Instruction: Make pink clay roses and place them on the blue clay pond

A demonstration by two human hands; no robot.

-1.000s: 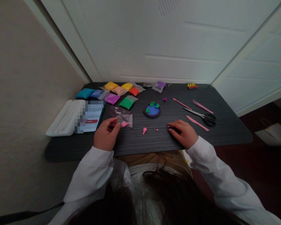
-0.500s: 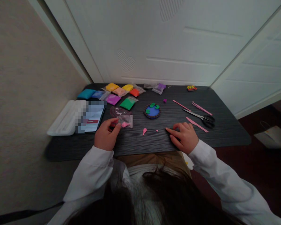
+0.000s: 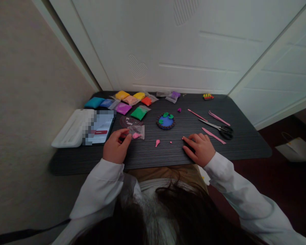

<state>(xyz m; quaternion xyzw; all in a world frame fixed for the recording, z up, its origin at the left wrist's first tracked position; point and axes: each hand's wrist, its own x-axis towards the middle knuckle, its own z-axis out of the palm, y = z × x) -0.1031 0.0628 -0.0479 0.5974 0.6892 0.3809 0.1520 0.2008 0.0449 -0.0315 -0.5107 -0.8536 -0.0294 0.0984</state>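
Note:
My left hand is curled around the near-left end of a clear bag with a lump of pink clay in it. Its thumb and forefinger are close together there. My right hand rests on the dark table, forefinger stretched out and thumb apart. A tiny pinkish spot shows at that fingertip; whether it is clay or the nail I cannot tell. Between the hands lie a pink teardrop-shaped clay piece and a tiny pink clay ball. Beyond them sits a blue clay disc with a brown beaded rim and green leaf shapes.
Scissors, a pink clay knife, a thin pink tool and pink tweezers lie right. Several clay packets, one green, spread at back left. A phone and white case are far left.
My right hand has shifted slightly, its forefinger tip drawing a little right and away from the tiny pink ball. The left hand stays at the bag.

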